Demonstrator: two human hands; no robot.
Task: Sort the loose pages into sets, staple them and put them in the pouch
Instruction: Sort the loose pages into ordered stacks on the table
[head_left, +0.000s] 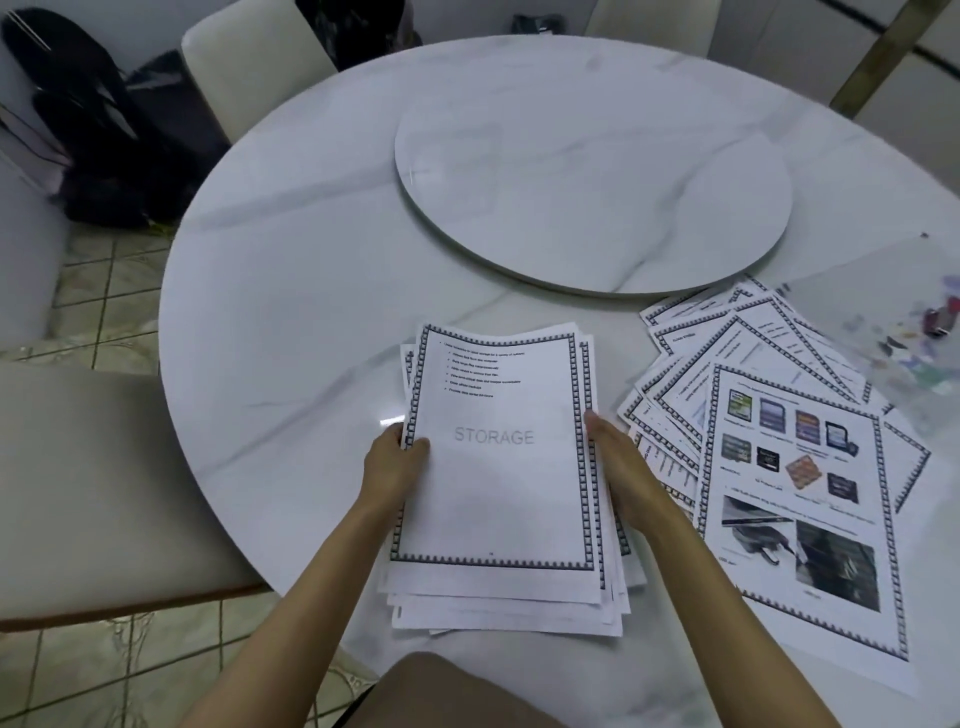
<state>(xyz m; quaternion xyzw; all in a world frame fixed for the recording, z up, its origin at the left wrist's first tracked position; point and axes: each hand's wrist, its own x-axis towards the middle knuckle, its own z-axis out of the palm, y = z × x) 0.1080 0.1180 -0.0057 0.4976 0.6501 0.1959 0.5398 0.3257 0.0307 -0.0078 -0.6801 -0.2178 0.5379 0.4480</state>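
Observation:
A stack of printed pages (498, 483) with patterned borders lies at the near edge of the round table; its top sheet reads "STORAGE". My left hand (395, 460) grips the stack's left edge, thumb on top. My right hand (621, 467) holds the right edge, its fingers hidden under the pages. To the right, several loose pages (779, 441) lie fanned out, the top one showing photos of memory cards. A clear plastic pouch (883, 312) with small coloured items inside rests at the far right.
The white marble table (311, 286) carries a raised round turntable (592, 171) in its middle. A padded chair seat (93, 478) stands at the left and another chair (249, 62) at the back. Dark bags (114, 135) sit on the floor.

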